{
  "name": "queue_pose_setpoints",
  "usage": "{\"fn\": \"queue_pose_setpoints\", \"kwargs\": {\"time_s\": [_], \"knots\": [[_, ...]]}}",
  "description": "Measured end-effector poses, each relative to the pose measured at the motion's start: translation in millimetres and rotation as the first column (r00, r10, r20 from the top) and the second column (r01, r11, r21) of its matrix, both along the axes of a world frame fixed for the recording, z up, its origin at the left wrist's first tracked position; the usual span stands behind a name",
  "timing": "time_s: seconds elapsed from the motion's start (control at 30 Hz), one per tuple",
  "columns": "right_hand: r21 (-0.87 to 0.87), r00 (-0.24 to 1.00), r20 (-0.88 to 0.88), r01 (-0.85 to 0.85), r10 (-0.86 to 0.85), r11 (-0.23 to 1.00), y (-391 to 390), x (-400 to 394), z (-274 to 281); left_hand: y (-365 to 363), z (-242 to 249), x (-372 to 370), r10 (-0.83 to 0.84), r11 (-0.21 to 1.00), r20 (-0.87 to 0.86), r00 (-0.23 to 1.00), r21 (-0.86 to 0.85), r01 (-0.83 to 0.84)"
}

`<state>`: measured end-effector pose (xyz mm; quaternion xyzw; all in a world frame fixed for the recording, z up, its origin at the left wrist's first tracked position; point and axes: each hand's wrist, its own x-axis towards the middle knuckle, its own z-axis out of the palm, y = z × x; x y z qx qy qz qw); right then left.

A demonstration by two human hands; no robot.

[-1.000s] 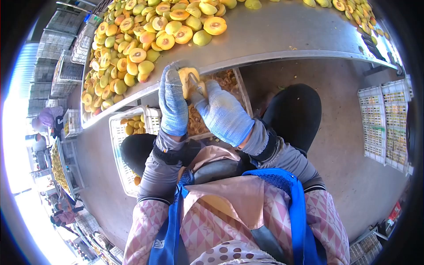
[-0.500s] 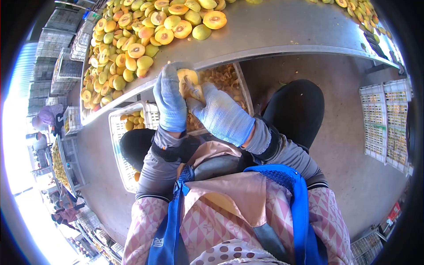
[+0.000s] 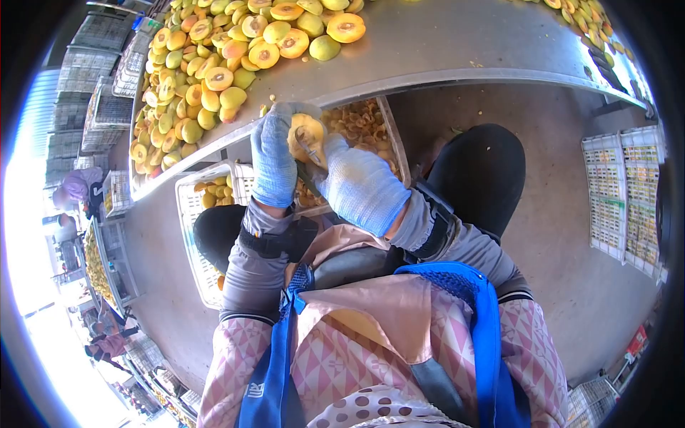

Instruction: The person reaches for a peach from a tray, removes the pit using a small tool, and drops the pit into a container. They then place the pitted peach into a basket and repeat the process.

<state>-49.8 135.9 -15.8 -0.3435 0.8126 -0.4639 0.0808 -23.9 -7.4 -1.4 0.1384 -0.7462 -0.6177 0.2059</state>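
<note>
My left hand [image 3: 274,153], in a pale blue knit glove, is closed around a yellow peach half [image 3: 305,135] with its cut face up. In the same kind of glove, my right hand [image 3: 360,184] grips a small metal pitting tool [image 3: 311,151], its tip against the middle of the cut face. My right fingers hide most of the tool. Both hands are just in front of the table edge. Beneath them stands a bin [image 3: 397,135] of peach pits and scraps. A pile of halved peaches [image 3: 207,78] lies on the metal table [image 3: 421,43] beyond.
A white plastic crate [image 3: 191,235] with some peach halves stands by my left knee. Another white crate [image 3: 624,192] is on the floor at the right. Stacked crates [image 3: 89,78] and other people [image 3: 78,187] are at the far left. My knees flank the bin.
The peach half has turned so more of its cut face shows, and the tool tip sits lower in it. My right hand has shifted slightly; the surroundings look the same.
</note>
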Motion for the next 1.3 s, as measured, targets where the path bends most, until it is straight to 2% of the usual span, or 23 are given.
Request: {"fn": "queue_pose_setpoints", "kwargs": {"time_s": [0.07, 0.17, 0.27, 0.3, 0.37, 0.47, 0.53, 0.67, 0.87, 0.97, 1.07, 1.17, 1.23, 1.3], "knots": [[0.044, 1.000, -0.030, 0.003, -0.001, 0.999, -2, 1, -4, -5, -4, 1, -0.046, 0.993, -0.003, 0.999, 0.105, 0.046], [0.023, 0.999, -0.036, -0.016, 0.016, 1.000, -3, 1, -5, -4, -12, 3, 0.055, 0.992, -0.030, 0.998, 0.116, -0.052], [0.030, 0.999, -0.043, -0.023, 0.024, 0.999, 0, 1, -4, -15, -12, 3, -0.069, 0.960, 0.002, 0.998, -0.272, 0.067], [0.054, 0.998, -0.062, -0.026, 0.029, 0.998, 0, 1, -4, -13, -11, 4, -0.061, 0.996, 0.017, 0.998, -0.060, 0.062], [0.097, 0.994, -0.098, -0.033, 0.042, 0.995, 0, 2, -3, -9, -5, 6, -0.053, 0.933, 0.050, 0.997, 0.359, 0.032], [0.056, 0.997, -0.040, -0.068, 0.071, 0.996, -1, 1, -6, -11, -12, 7, -0.006, 0.996, -0.026, 1.000, 0.085, 0.008], [0.008, 0.998, -0.003, -0.068, 0.068, 0.998, -3, 3, -9, -9, -12, 8, 0.054, 0.998, -0.036, 0.998, -0.029, -0.055], [-0.131, 0.995, 0.056, -0.075, 0.083, 0.988, -6, 2, -11, -5, -11, 9, 0.133, 0.915, -0.081, 0.988, -0.374, -0.154], [-0.099, 0.992, 0.091, -0.076, 0.085, 0.992, -6, 3, -9, 11, -11, 8, 0.211, 0.964, -0.158, 0.965, -0.131, -0.232], [-0.176, 0.989, 0.117, -0.072, 0.093, 0.982, -9, 3, -14, 8, -17, 11, 0.150, 0.980, -0.150, 0.977, -0.105, -0.167], [-0.127, 0.991, 0.105, -0.072, 0.086, 0.989, -7, 2, -12, 10, -13, 9, 0.102, 0.989, -0.143, 0.984, -0.091, -0.116], [-0.036, 0.982, 0.188, -0.026, 0.033, 0.999, -5, 1, -2, 12, -8, 9, -0.002, 1.000, -0.044, 0.999, -0.020, 0.002], [-0.201, 0.991, 0.111, -0.044, 0.068, 0.979, -12, 2, -19, 10, -7, 7, -0.009, 0.989, -0.065, 0.998, -0.147, -0.001], [-0.286, 0.992, 0.092, -0.054, 0.084, 0.957, -15, 6, -27, 14, -5, 9, 0.003, 0.998, -0.181, 0.983, 0.056, 0.007]]}}
